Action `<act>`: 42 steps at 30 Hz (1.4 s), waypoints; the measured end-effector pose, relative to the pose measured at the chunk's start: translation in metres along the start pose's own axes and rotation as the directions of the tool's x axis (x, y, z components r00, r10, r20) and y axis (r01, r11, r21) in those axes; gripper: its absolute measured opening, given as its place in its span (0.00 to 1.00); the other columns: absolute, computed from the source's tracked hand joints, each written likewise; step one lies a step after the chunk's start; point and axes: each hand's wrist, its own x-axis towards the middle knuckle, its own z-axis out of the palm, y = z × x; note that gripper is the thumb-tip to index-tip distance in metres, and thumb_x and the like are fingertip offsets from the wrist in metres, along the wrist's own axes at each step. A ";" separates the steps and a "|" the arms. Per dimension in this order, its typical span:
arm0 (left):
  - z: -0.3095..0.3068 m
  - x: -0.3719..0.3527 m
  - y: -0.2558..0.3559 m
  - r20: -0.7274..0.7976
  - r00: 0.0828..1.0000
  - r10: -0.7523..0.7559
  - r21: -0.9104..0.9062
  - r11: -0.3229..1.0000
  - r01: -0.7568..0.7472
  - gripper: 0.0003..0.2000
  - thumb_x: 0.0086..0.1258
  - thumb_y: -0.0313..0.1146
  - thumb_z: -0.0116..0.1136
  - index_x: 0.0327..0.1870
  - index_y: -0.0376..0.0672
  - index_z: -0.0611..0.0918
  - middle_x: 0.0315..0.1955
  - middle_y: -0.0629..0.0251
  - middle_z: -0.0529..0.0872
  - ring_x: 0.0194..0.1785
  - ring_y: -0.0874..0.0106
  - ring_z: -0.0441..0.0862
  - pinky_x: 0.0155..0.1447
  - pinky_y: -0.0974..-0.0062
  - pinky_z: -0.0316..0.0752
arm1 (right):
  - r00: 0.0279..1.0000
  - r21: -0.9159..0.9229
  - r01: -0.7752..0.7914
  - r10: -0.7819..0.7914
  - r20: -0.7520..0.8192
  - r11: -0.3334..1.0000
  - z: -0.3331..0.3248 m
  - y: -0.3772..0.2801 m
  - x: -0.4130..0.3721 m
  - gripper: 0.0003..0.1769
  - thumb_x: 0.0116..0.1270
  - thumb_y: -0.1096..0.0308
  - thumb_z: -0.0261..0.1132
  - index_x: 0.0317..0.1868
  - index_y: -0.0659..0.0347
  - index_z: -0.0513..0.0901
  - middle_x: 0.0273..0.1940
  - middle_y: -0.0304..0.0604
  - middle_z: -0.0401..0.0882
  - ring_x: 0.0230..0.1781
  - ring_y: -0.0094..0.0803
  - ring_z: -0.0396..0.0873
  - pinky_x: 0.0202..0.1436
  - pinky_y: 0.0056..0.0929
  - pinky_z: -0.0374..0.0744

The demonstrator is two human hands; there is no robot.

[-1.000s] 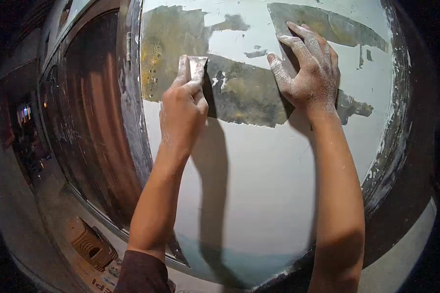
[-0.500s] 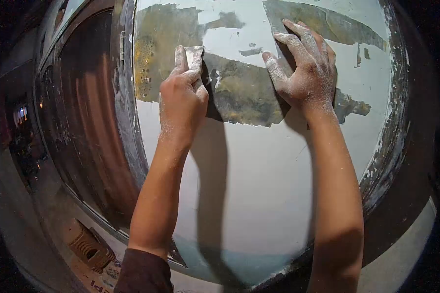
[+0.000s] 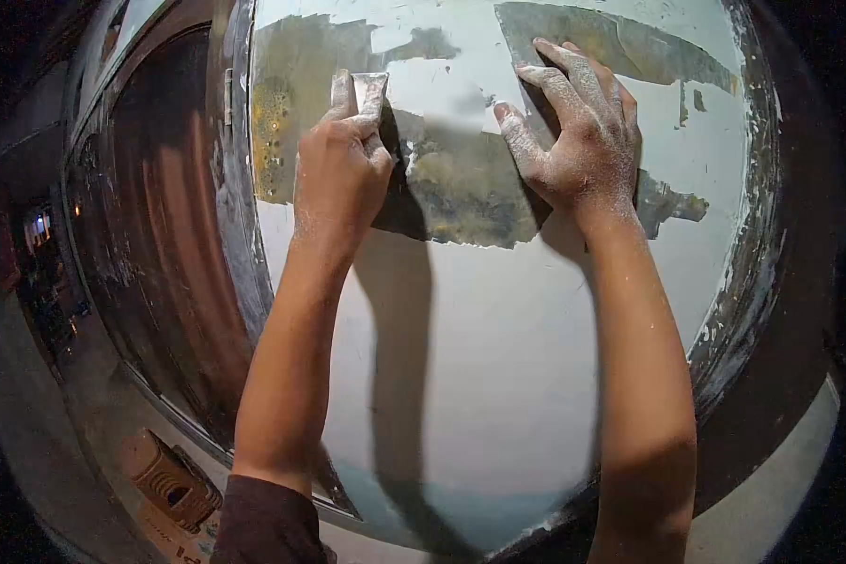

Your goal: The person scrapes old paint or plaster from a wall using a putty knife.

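Head view: left hand [image 3: 343, 155] (dusted white) holds a scraper [image 3: 358, 91].

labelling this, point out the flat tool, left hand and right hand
Flat tool [image 3: 358, 87]: head view, exposed face
Left hand [image 3: 341, 162]: head view, back of hand
Right hand [image 3: 583, 150]: head view, back of hand

Bright pale wall [image 3: 489, 348], 2 arm shadows [image 3: 399, 376], dim surroundings, fisheye-bent edges

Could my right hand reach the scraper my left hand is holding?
Probably yes, by moving left: nothing shows between the right hand and the scraper except wall, though the left hand covers much of it.
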 end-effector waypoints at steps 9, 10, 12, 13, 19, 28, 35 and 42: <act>-0.001 0.012 -0.001 -0.042 0.988 0.147 0.049 0.988 -0.145 0.14 0.64 0.23 0.58 0.49 0.32 0.89 0.48 0.38 0.89 0.47 0.45 0.90 0.55 0.59 0.82 | 0.999 -0.008 -0.020 0.020 0.038 1.000 -0.004 -0.004 0.000 0.21 0.66 0.52 0.73 0.57 0.49 0.88 0.71 0.37 0.80 0.75 0.42 0.73 0.79 0.50 0.66; -0.001 0.013 -0.001 -0.014 0.994 0.108 0.004 0.994 -0.108 0.14 0.66 0.23 0.58 0.50 0.32 0.89 0.50 0.38 0.89 0.48 0.46 0.90 0.55 0.59 0.82 | 0.999 -0.012 -0.019 0.020 0.033 1.000 -0.004 -0.003 0.001 0.21 0.66 0.52 0.73 0.57 0.49 0.88 0.71 0.37 0.81 0.75 0.42 0.73 0.78 0.50 0.66; 0.002 0.011 -0.006 -0.050 0.993 0.111 -0.069 0.991 -0.114 0.15 0.71 0.24 0.58 0.54 0.31 0.89 0.61 0.37 0.86 0.56 0.49 0.91 0.59 0.63 0.84 | 1.000 -0.022 -0.007 0.008 0.018 1.000 -0.002 -0.001 0.000 0.22 0.65 0.52 0.74 0.56 0.49 0.88 0.70 0.37 0.81 0.75 0.43 0.73 0.78 0.50 0.66; 0.006 0.006 -0.007 -0.107 0.988 0.108 -0.100 0.988 -0.118 0.16 0.71 0.25 0.58 0.56 0.32 0.89 0.65 0.39 0.83 0.59 0.51 0.90 0.61 0.64 0.84 | 1.000 -0.018 -0.006 0.006 0.019 1.000 -0.002 -0.001 0.000 0.21 0.65 0.52 0.74 0.56 0.49 0.88 0.70 0.38 0.81 0.75 0.43 0.73 0.78 0.50 0.66; 0.009 -0.023 0.026 -0.088 0.985 0.149 -0.282 0.944 -0.168 0.23 0.69 0.21 0.54 0.66 0.34 0.85 0.75 0.35 0.73 0.76 0.52 0.77 0.72 0.68 0.78 | 0.996 -0.009 -0.050 0.050 0.069 0.999 -0.004 -0.004 0.001 0.24 0.65 0.49 0.71 0.58 0.50 0.89 0.71 0.41 0.80 0.76 0.43 0.71 0.82 0.51 0.63; 0.021 -0.033 0.034 -0.039 0.994 0.103 -0.212 0.971 -0.109 0.24 0.65 0.17 0.54 0.64 0.37 0.85 0.71 0.44 0.79 0.59 0.42 0.85 0.61 0.53 0.83 | 0.997 -0.007 -0.043 0.044 0.070 0.999 -0.007 -0.004 0.001 0.23 0.65 0.50 0.71 0.57 0.50 0.89 0.70 0.40 0.81 0.76 0.42 0.72 0.82 0.50 0.63; 0.014 -0.016 0.042 0.107 0.994 0.002 -0.164 0.986 0.015 0.31 0.61 0.15 0.54 0.69 0.43 0.83 0.72 0.39 0.75 0.65 0.46 0.83 0.65 0.63 0.81 | 0.998 -0.008 -0.031 0.032 0.059 0.999 -0.004 -0.002 0.000 0.23 0.65 0.51 0.72 0.57 0.51 0.89 0.71 0.42 0.81 0.76 0.43 0.72 0.81 0.51 0.63; 0.016 -0.009 0.041 0.091 0.996 0.016 -0.191 0.982 0.001 0.31 0.62 0.16 0.54 0.70 0.42 0.82 0.75 0.39 0.72 0.72 0.46 0.78 0.70 0.60 0.78 | 0.995 0.060 -0.071 0.066 0.080 0.996 -0.008 -0.003 0.001 0.21 0.67 0.54 0.71 0.55 0.54 0.88 0.71 0.43 0.80 0.76 0.43 0.72 0.83 0.51 0.62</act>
